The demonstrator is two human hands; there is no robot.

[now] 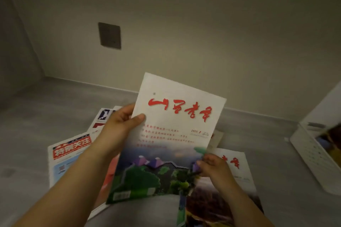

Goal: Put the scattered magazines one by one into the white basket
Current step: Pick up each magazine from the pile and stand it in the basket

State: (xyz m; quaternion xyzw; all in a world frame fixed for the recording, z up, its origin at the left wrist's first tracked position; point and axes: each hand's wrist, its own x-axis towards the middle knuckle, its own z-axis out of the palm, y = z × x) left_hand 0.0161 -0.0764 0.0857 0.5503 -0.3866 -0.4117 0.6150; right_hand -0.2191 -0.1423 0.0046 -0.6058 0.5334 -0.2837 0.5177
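A magazine (171, 134) with a white cover, red brush lettering and a green mountain picture is lifted off the floor, tilted toward me. My left hand (120, 125) grips its left edge, thumb on the cover. My right hand (212, 167) pinches its lower right edge. The white basket (310, 155) stands at the right edge of the view, with a magazine (330, 143) partly in it. More magazines lie scattered on the floor below: one with a red title block (70, 155) at the left, one with red lettering (238, 173) at the right.
The grey floor (46, 108) meets a pale wall (203, 33) just behind the pile. A dark wall plate (109, 35) sits on the wall at upper left. Another magazine (102, 116) peeks out behind my left hand.
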